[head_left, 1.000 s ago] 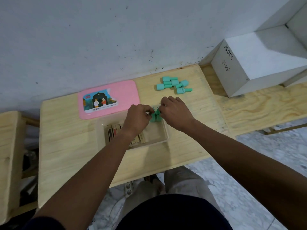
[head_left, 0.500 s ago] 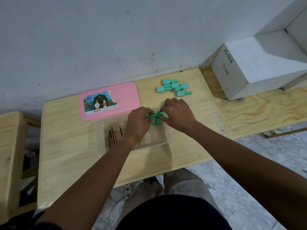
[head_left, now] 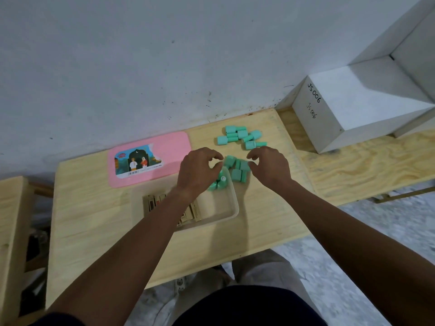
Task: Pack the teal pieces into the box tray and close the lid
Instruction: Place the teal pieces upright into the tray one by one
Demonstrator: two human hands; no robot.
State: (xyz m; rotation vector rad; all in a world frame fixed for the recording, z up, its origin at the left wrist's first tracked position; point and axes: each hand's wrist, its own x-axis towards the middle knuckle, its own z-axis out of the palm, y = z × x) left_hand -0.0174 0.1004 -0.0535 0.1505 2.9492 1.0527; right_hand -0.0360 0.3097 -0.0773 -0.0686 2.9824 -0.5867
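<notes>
Closest to us, our two forearms reach out over the wooden table (head_left: 98,231). Just past the near edge stands the clear box tray (head_left: 231,209), with some tan and dark pieces (head_left: 153,203) lying at its left side, partly hidden under our left arm. Our left hand (head_left: 200,170) hovers over the far right corner of the tray, its fingers (head_left: 217,167) curled and parted with nothing pinched between them. Our right hand (head_left: 270,169) sits just beyond that corner, fingers (head_left: 253,164) likewise loosely curled and apart, gripping nothing. Between both hands lies a cluster of teal pieces (head_left: 236,169): a few rest inside the tray's far right corner, while the others sit on the table just outside the rim; whether our fingertips touch them we cannot tell. Further back, a second group of teal pieces (head_left: 242,137) lies scattered near the wall (head_left: 141,67). To its left, the pink lid (head_left: 169,147) rests flat with a picture label facing up, just beyond the tray. At far right stands a white box (head_left: 353,107) marked in handwriting.
</notes>
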